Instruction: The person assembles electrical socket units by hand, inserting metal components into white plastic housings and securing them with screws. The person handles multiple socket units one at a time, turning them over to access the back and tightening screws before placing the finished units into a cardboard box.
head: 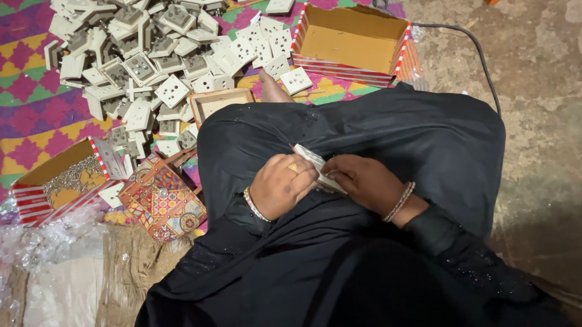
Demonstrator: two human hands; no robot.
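Over the lap, the left hand [281,184] and right hand [366,183] both close on one white socket plate [316,168], held tilted, seemingly to reach its back, while the heap of socket plates [154,55] lies far left within reach.

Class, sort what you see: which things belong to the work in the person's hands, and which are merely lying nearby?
In use: white socket plate, held by left hand and right hand; pile of socket plates; box of small metal parts.

Lying about: empty cardboard box; patterned pouch; black cable.
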